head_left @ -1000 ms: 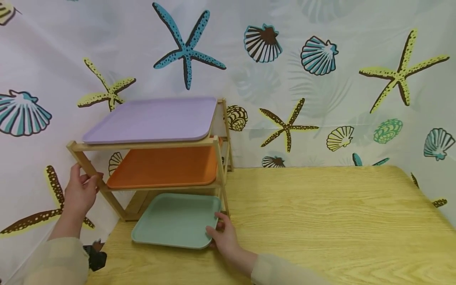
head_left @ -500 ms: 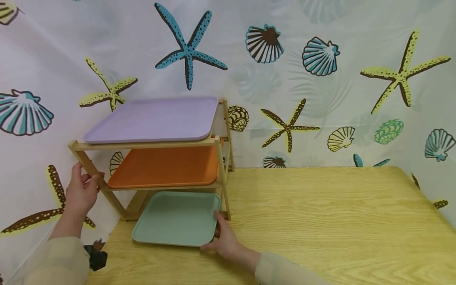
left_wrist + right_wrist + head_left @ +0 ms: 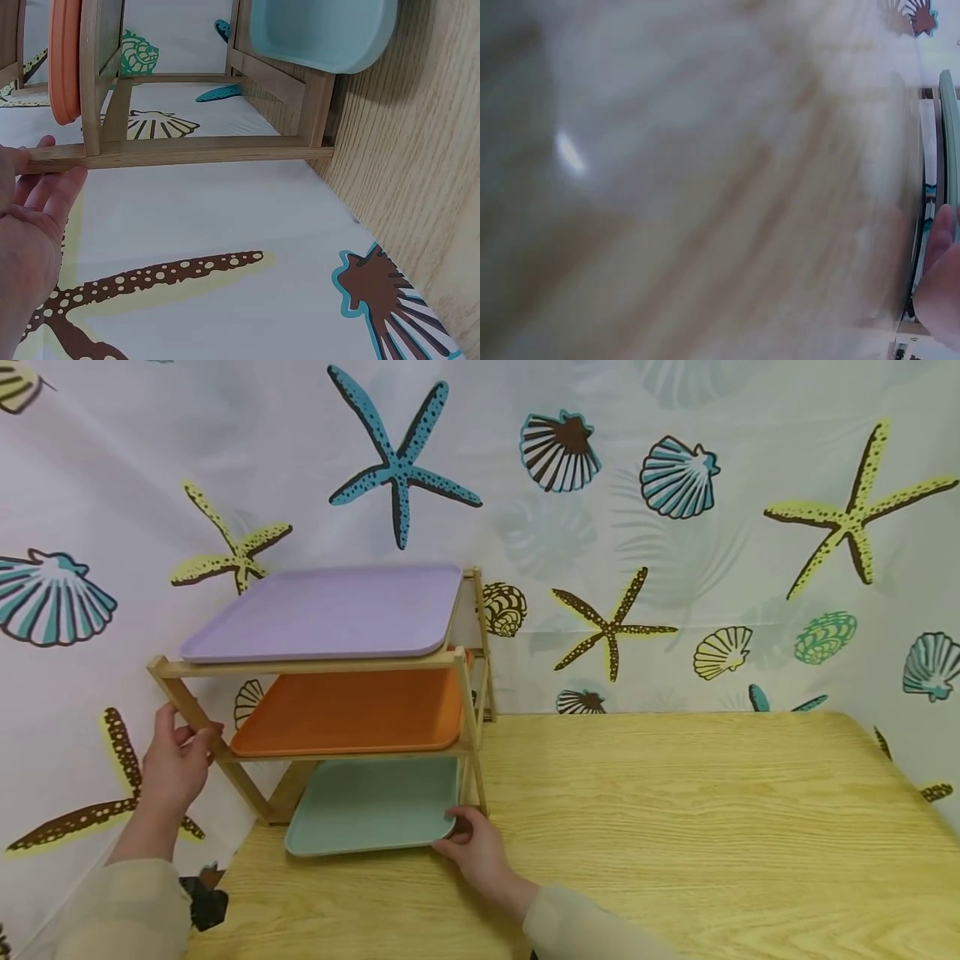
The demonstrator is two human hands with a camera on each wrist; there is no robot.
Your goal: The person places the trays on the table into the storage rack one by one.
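A light wooden three-tier rack point(image 3: 315, 668) stands at the left of the table. My left hand point(image 3: 176, 770) grips its front left post at about mid-height; the left wrist view shows the fingers and thumb around the post point(image 3: 187, 152). At the bottom level, a pale green tray point(image 3: 367, 810) sits partly inside the rack, its front part sticking out. My right hand point(image 3: 480, 853) pinches that tray at its front right corner, thumb at the front edge. An orange tray point(image 3: 360, 710) lies on the middle tier and a lilac tray point(image 3: 330, 614) on top.
The wood-grain table point(image 3: 660, 827) extends to the right of the rack. Behind and at the sides hangs a white cloth point(image 3: 525, 577) printed with starfish and shells. A small black object point(image 3: 204, 902) shows beside my left sleeve.
The green tray has slid farther back under the orange one, its front edge now lifted a little at the right. My right hand has shifted its hold at the corner; the left stays put.
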